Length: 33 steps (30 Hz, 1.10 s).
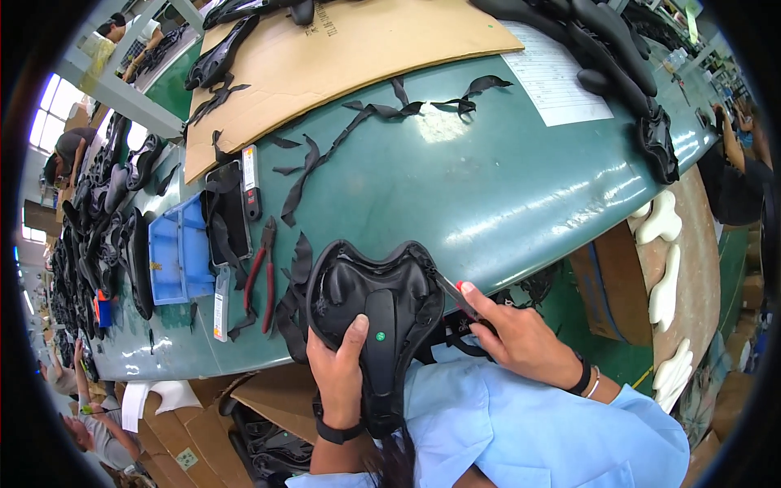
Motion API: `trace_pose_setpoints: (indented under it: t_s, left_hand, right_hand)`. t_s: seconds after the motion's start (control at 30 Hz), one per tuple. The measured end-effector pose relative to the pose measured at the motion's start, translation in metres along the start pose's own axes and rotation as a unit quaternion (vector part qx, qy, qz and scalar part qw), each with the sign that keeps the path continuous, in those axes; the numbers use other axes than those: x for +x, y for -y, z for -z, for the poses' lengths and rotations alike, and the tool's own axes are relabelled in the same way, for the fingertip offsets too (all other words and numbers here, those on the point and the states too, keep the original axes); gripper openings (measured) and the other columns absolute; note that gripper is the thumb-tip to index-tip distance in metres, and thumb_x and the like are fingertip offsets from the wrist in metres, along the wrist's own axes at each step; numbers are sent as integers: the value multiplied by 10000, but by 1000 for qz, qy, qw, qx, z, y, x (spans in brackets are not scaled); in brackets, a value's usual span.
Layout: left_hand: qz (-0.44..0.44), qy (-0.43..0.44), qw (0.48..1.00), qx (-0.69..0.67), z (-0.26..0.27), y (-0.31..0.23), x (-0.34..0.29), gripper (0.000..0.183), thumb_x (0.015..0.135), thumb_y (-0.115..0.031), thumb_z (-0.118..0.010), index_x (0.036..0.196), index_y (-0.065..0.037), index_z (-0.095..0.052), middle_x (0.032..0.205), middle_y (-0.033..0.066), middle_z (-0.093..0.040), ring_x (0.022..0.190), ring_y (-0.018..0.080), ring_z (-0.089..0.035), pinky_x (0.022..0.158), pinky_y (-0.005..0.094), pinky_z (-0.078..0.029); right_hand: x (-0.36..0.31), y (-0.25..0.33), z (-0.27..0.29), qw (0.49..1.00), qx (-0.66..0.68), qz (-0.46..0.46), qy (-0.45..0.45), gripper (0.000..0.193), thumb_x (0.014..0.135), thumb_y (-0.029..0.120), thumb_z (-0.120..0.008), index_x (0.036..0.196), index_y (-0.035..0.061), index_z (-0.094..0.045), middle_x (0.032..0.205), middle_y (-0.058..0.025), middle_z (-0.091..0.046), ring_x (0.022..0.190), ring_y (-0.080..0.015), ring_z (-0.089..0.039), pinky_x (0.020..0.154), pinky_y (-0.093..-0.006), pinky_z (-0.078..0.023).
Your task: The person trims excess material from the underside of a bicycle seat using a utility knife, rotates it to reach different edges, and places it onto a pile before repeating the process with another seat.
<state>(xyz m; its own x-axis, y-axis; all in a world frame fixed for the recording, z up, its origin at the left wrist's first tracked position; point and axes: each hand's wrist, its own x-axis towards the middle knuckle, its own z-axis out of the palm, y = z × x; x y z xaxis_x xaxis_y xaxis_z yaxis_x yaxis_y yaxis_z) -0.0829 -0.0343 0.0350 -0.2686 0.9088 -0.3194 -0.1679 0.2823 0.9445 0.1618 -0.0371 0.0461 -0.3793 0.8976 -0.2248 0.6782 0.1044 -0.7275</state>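
Observation:
A black bicycle saddle (pixel 377 305) lies underside up at the table's near edge, its wide end pointing away from me and its narrow nose toward my body. My left hand (pixel 338 370) grips its left side, thumb resting on the underside near a small green sticker (pixel 381 336). In my right hand (pixel 517 333) is a cutting knife (pixel 455 297) with a red part under the fingers; its blade reaches the saddle's right rim. Whether the blade touches the rim I cannot tell. Black trimmed strips (pixel 294 305) lie just left of the saddle.
Red-handled pliers (pixel 262 272), a blue plastic bin (pixel 181 252) and a phone-like black tray (pixel 230 213) sit at the left. Black strips (pixel 350 122) curl across the green table (pixel 488 187). Cardboard (pixel 366 41), a printed sheet (pixel 553 77) and stacked saddles (pixel 602 49) are farther back. Other people work around.

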Motion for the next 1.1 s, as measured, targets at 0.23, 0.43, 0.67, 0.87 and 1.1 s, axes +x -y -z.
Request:
trace_pose_setpoints:
  t_s: [0.23,0.43,0.67,0.87,1.1]
  left_hand:
    - [-81,-97,990,64,-18,9,-33,529,860,-162,-744,1279,46,-498,1175,122,-607,1043,184,-574,950,313,-441]
    - [-83,-62,992,78,-13,4,-32,514,861,-185,-747,1256,45,-513,1143,120,-621,1011,181,-585,930,309,-451]
    - [-56,-51,996,-39,-8,7,-8,440,895,-151,-701,1255,38,-535,1147,89,-622,1002,164,-581,932,298,-452]
    - [60,-13,961,-270,-37,20,-18,493,1010,-378,-525,1325,-3,-472,1272,128,-573,1104,210,-597,937,373,-504]
    - [-217,237,917,237,-51,-30,-13,169,864,-141,-676,822,8,-608,746,120,-621,639,279,-618,606,355,-476]
  right_hand:
    - [-40,10,-6,987,153,-57,-4,608,928,163,-596,1474,92,-340,1091,-220,-663,820,-379,-680,770,-429,-540]
    - [39,1,1,961,86,143,-222,650,835,38,-693,1415,17,-401,1232,-191,-625,1115,-308,-643,888,-364,-512]
    - [55,19,-4,982,112,155,-10,579,833,50,-666,1355,38,-417,1120,-252,-608,1021,-460,-583,845,-456,-492]
    - [88,34,14,970,216,99,-60,516,850,179,-710,1290,21,-490,977,-138,-621,878,-217,-593,780,-329,-473]
    - [129,18,42,977,190,67,-62,429,826,162,-725,1195,24,-557,903,4,-529,815,-99,-497,742,-257,-427]
